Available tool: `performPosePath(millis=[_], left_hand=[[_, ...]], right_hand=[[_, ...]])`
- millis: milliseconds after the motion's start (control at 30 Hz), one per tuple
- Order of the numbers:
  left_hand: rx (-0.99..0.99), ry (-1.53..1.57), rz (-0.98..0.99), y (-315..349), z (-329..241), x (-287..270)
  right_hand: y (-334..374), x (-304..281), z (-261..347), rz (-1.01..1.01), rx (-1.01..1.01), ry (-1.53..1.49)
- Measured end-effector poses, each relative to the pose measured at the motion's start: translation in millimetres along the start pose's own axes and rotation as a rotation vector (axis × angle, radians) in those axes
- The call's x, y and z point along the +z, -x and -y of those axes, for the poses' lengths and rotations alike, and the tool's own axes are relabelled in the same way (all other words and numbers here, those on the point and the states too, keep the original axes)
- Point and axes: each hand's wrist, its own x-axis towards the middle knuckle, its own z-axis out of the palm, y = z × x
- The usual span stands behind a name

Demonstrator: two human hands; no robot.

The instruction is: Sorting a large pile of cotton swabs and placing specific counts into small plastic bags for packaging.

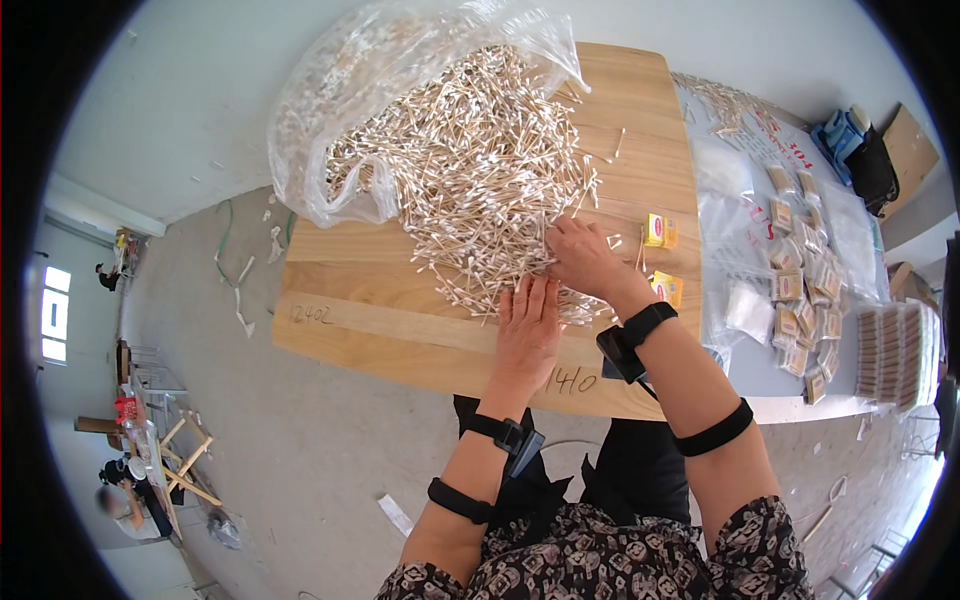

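A large heap of cotton swabs with white tips and pale wooden sticks spills from a clear plastic bag onto a wooden table. At the heap's near edge, my left hand rests with its fingers stretched out against the swabs. Just to the right, my right hand reaches in with fingers bent and closed around some swabs; its fingertips are partly hidden. Close to the right hand lie two small yellow packets, the farther packet and the nearer packet.
On a grey surface to the right are many small packs of swabs, clear plastic bags and a tall stack of packs. A blue container and black bag stand farther back. Another person is at the far left.
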Motion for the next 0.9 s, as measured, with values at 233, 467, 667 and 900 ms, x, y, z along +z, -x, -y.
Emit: performPosePath(millis=[233,467,667,900], left_hand=[[0.041,0.052,-0.098,-8,-15,-15],[-0.007,0.068,0.139,-39,-4,-28],[-0.022,0.05,0.347,-60,-5,-37],[0.018,-0.017,0.256,-33,0,-11]], right_hand=[[34,-24,-24,-0.038,-0.061,-0.255],[105,-17,-19,-0.284,0.502,-0.323],[123,16,-28,-0.365,0.619,-0.506],[64,8,-19,-0.37,0.457,-0.373]])
